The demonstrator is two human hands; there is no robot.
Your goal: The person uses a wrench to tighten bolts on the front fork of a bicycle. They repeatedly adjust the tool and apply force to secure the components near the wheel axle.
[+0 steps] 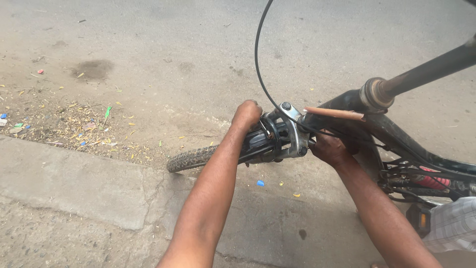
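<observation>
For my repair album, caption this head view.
Left hand and right hand grip a black bicycle's silver front brake caliper.

We see two bare forearms, no sleeves, no watch, no gloves. The left hand (246, 115) and right hand (331, 150) wear no rings that we can make out. At four o'clock, a patch of pale checked cloth (453, 224), white with thin grey lines, covers the person's leg.
</observation>
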